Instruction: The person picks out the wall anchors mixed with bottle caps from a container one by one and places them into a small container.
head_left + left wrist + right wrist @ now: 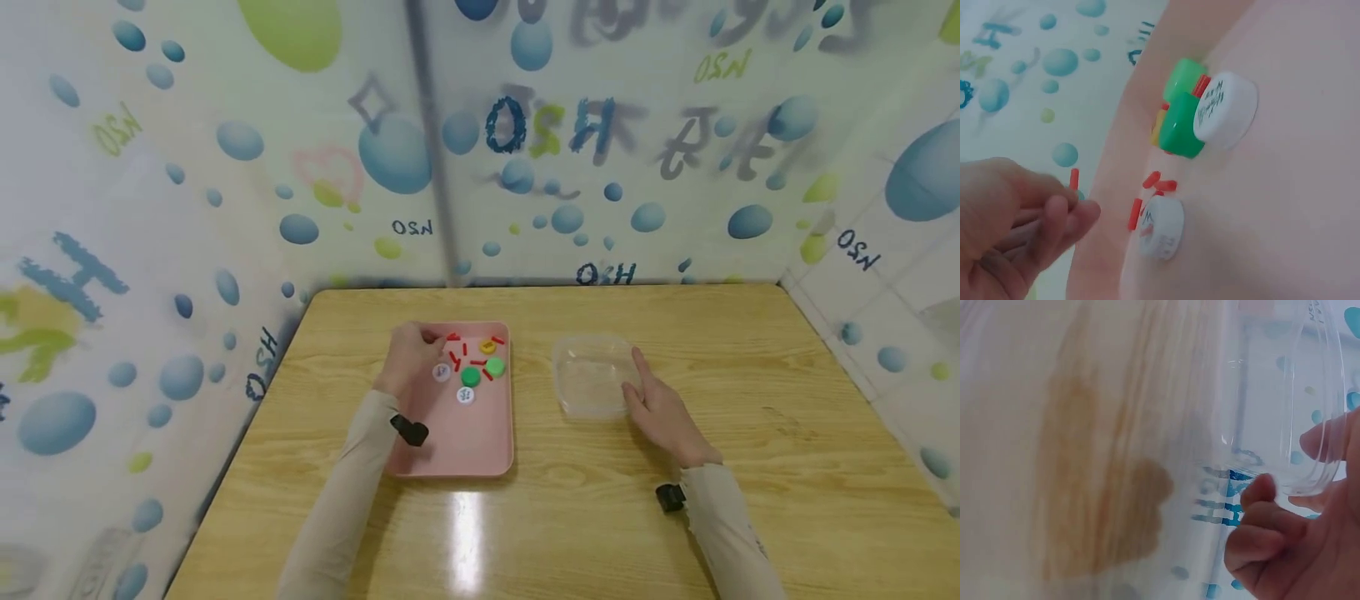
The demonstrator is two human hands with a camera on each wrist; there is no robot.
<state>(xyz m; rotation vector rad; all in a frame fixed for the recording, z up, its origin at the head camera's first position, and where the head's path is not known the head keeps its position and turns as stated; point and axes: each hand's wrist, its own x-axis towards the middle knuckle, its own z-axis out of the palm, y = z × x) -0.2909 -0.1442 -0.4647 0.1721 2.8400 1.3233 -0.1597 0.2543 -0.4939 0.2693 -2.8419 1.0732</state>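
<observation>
My left hand is over the upper left part of a pink tray. Its thumb and fingertips pinch a small red stick, which pokes up from them in the left wrist view. Inside the tray lie several more red sticks, two white caps with dark writing, a dark green cap, a light green cap and a yellow cap. To the right, my right hand grips the right side of a clear plastic container, thumb and fingers around its rim.
Both tray and container are on a wood-patterned table. Behind it and along both sides rise pale curtains printed with blue and green drops. A small black camera is worn on the left wrist, another on the right.
</observation>
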